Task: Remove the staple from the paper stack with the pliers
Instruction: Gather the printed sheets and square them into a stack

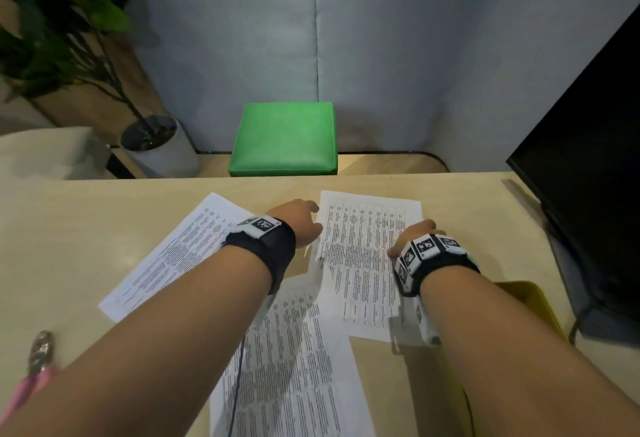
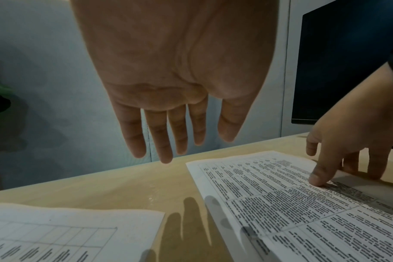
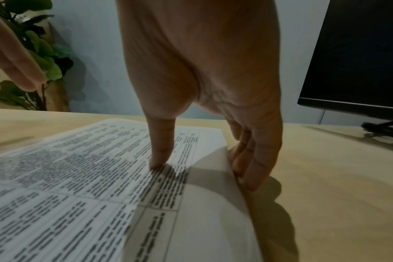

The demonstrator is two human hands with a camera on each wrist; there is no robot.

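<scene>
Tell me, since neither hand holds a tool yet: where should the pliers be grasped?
Probably by the pink handles, with the left hand, open above the table. The pliers lie flat at the near left edge, metal jaws pointing away, handles toward the person, so reaching from the near side and wrapping both handles seems best.

The head view looks forward and down from above both forearms onto the pale wooden tabletop [image 1: 104, 229]. The left wrist view sits close under the left hand [image 2: 168, 70], low over the tabletop, facing a dark flat monitor [image 2: 348, 62]. The right wrist view looks along the right hand [image 3: 202, 79], equally low. All three share the white printed paper sheet [image 1: 363, 253] and the monitor.
</scene>
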